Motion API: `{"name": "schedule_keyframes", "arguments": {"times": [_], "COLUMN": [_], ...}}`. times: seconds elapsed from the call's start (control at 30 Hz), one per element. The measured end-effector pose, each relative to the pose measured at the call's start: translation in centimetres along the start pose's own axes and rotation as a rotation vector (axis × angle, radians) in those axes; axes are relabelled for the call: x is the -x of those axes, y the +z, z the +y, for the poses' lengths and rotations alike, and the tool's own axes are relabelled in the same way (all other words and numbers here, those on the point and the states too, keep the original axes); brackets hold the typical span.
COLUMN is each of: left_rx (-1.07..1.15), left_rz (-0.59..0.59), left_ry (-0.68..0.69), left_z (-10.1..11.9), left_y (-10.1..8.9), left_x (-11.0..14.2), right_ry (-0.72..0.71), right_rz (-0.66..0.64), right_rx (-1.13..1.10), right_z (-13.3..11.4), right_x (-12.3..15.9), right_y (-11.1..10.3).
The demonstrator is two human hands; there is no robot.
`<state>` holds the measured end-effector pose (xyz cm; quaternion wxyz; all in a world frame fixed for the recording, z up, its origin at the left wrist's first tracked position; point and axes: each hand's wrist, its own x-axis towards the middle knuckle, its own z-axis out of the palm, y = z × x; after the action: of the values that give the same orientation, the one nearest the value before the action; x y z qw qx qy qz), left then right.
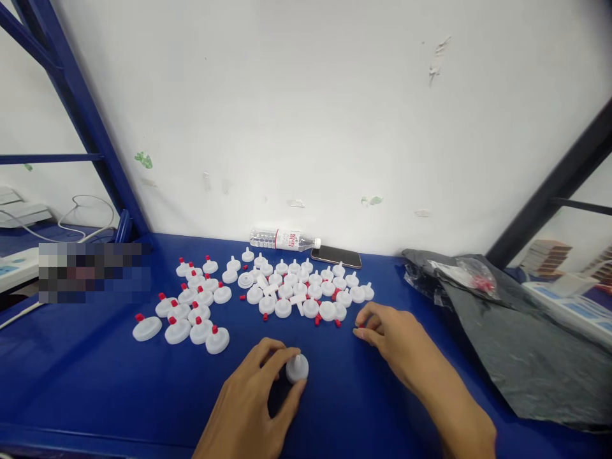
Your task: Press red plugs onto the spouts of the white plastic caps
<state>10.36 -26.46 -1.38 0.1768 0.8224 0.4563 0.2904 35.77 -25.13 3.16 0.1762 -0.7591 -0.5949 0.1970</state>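
My left hand (261, 389) grips a white nozzle cap (298, 368) by its edges, thumb on the near side and fingers on the far side. The spout of this cap points up and has no red piece on it. To the right, my right hand (389, 328) is closed in a pinch on a small red tip cap (361, 326), mostly covered by the fingers. Beyond my hands lies a loose pile of white nozzle caps (285, 291) with red tips scattered among them. Left of it stand several white caps with red tips fitted (178, 330).
A clear plastic bottle (285, 240) lies along the wall beside a dark phone (336, 257). On the right, a grey plastic bag (511, 344) covers the table, with a clear pouch of red pieces (480, 280) on it. Blue metal posts (90, 108) frame the blue table.
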Motion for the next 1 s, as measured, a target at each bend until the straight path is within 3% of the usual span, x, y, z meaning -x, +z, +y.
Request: {"name": "schedule_keyframes", "arguments": {"times": [0.13,0.47,0.63,0.83,1.0], "left_rx": [0.004,-0.001,-0.006,0.008,0.028], "left_rz": [-0.003,0.028,0.014,-0.017,-0.015], "left_ry": [-0.005,0.015,0.012,0.004,-0.004], "left_z": [0.2,0.2,0.2,0.2,0.2], "left_y": [-0.1,-0.2,-0.2,-0.2,-0.2], "left_x": [0.1,0.0,0.1,0.2,0.1], "right_ry": [0.067,-0.005,-0.138,-0.25,-0.263], "right_rz": [-0.019,0.04,0.093,0.092,-0.059], "right_rx": [-0.006,0.051,0.035,-0.16,-0.511], "right_z": [-0.3,0.4,0.2,-1.5,-4.3], "right_x": [0.4,0.1,0.3,0.9,2.1], "right_y": [-0.5,-0.2,-0.2,-0.2,0.0]}}
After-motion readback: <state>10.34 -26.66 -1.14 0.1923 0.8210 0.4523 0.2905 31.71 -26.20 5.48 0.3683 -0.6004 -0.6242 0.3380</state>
